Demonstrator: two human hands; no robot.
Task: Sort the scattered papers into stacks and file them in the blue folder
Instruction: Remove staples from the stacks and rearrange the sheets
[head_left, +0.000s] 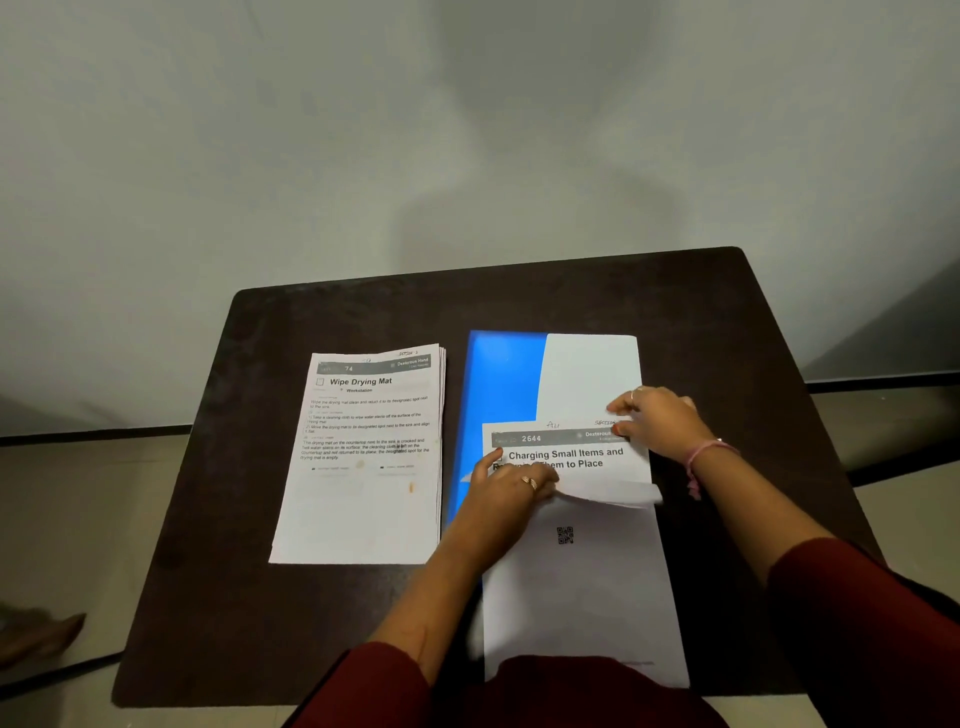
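Note:
The blue folder (501, 387) lies open on the dark table, right of centre. White sheets cover most of it, and one sheet (589, 374) reaches its far edge. A sheet headed "Charging Small Items" (566, 457) is folded back over a long white sheet with a QR code (576, 587). My left hand (511, 491) pinches the folded sheet at its lower left edge. My right hand (660, 418) pinches its upper right corner. A neat stack of papers headed "Wipe Drying Mat" (363, 457) lies to the left of the folder, apart from both hands.
The dark brown table (218, 571) stands against a grey wall, with pale floor on both sides. A foot (39, 636) shows on the floor at the lower left. My red sleeves fill the bottom of the view.

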